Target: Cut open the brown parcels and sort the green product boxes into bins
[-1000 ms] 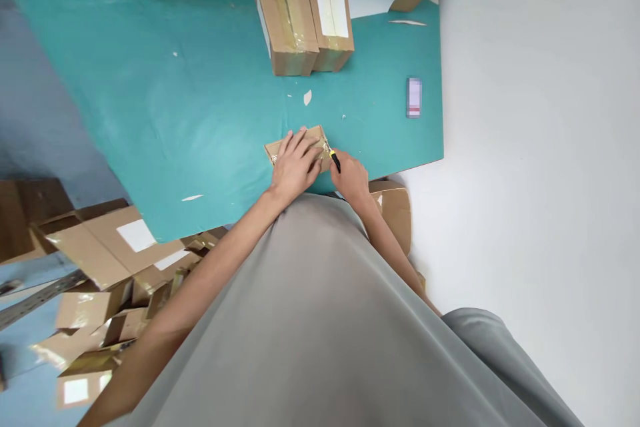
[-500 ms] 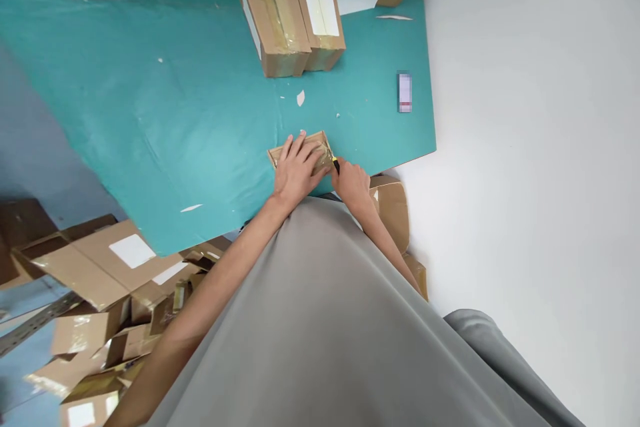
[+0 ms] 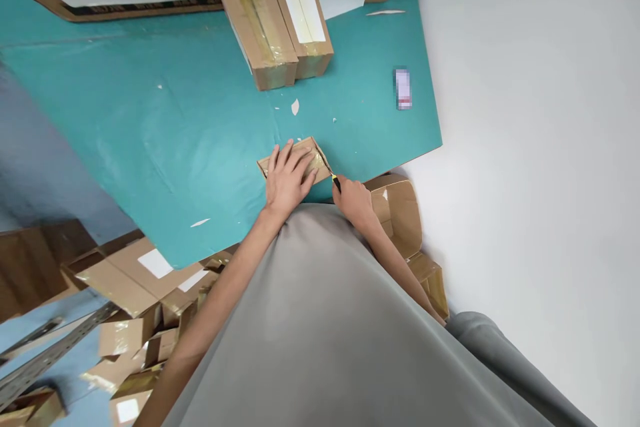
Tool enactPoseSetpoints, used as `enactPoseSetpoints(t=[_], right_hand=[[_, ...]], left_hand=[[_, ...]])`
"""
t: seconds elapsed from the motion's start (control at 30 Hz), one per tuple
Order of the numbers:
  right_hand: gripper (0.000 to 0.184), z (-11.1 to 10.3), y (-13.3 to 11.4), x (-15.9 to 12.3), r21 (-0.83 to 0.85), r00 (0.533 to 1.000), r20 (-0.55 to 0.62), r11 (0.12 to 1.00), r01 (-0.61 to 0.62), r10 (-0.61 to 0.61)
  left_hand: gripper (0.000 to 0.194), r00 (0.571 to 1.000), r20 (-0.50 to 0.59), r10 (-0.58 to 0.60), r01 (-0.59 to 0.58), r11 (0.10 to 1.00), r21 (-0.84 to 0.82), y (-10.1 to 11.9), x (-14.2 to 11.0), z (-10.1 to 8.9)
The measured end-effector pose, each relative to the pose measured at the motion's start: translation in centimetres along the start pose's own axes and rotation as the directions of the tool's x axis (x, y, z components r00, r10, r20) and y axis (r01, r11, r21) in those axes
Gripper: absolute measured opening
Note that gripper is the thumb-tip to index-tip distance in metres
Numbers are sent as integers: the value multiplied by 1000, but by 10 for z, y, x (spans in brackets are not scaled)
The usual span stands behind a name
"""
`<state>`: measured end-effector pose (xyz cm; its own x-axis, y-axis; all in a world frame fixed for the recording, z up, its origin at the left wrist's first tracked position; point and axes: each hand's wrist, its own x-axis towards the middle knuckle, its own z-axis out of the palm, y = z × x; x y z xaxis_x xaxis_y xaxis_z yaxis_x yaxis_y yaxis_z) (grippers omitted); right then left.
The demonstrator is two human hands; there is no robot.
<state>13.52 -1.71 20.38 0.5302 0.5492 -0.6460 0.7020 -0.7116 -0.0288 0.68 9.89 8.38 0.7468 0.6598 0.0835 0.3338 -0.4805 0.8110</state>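
Note:
A small, flat cardboard box (image 3: 306, 144) with shiny clear tape lies near the front edge of the teal table. My left hand (image 3: 287, 180) presses flat on its top, fingers spread. In my right hand (image 3: 353, 199) is a utility knife (image 3: 335, 181) with a black and yellow handle, the fingers wrapped around it. The knife's front end is at the right end of the box, where the edge looks slit; the blade itself is too small to make out.
Two taped cartons (image 3: 273, 27) stand at the back of the teal table (image 3: 200, 100). A blurred small pinkish item (image 3: 403, 88) lies at right. Discarded boxes (image 3: 135, 280) pile on the floor at left, and an open carton (image 3: 403, 213) sits below at right. A white wall (image 3: 525, 113) borders the right side.
The view has shifted slightly. My right hand has drawn the knife a little toward me along the box's right end, and my left hand still rests on top.

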Motion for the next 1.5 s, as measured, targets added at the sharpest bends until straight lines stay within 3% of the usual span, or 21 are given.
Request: enactPoseSetpoints(t=[0.13,0.27,0.4,0.53,0.63,0.73,0.8,0.87,0.93,1.0,1.1,1.23,1.37,1.5], right_hand=[[47,-4,18,17,127,990,-128,989,78,-62],[55,13,42,79,226,976,-219,973,45,6],[56,46,57,150,223,988,-141,974,-35,67],[58,65,65,184,191,993,-69,978,-79,94],[62,70,62,189,162,986,-163,987,-16,42],[56,75,47,188,241,968,-228,957,161,-106],[47,82,30,186,428,971,-120,871,240,-209],[41,90,11,183,644,950,7,728,234,-312],[37,96,-6,177,784,917,53,586,208,-396],[32,98,-15,170,840,901,52,507,194,-431],[27,90,-10,160,855,910,24,481,195,-413],[29,72,17,150,826,954,-30,529,191,-297],[30,61,41,144,813,990,-66,568,126,-125],[27,61,44,141,806,997,-79,588,68,-7]], left_hand=[[44,998,-23,-57,57,998,11,-6,-11,-10],[45,989,-82,-122,128,989,70,-20,-40,-21],[42,973,-172,-155,181,972,151,-30,-74,-31],[42,947,-212,-241,280,943,178,-26,-92,-36],[43,922,-266,-283,336,925,179,-20,-98,-36],[44,888,-350,-298,375,910,178,-16,-105,-35],[45,853,-411,-322,418,893,167,-13,-110,-37],[46,805,-472,-360,471,871,141,-11,-115,-41],[49,743,-522,-418,535,840,88,-8,-118,-49],[50,679,-534,-503,601,799,12,-6,-119,-58],[47,604,-465,-647,669,729,-146,-7,-114,-63],[36,552,-310,-774,656,633,-411,-21,-94,-45],[36,538,-147,-830,652,520,-552,-32,-65,-18],[49,540,-69,-839,651,469,-597,-38,-49,-12]])
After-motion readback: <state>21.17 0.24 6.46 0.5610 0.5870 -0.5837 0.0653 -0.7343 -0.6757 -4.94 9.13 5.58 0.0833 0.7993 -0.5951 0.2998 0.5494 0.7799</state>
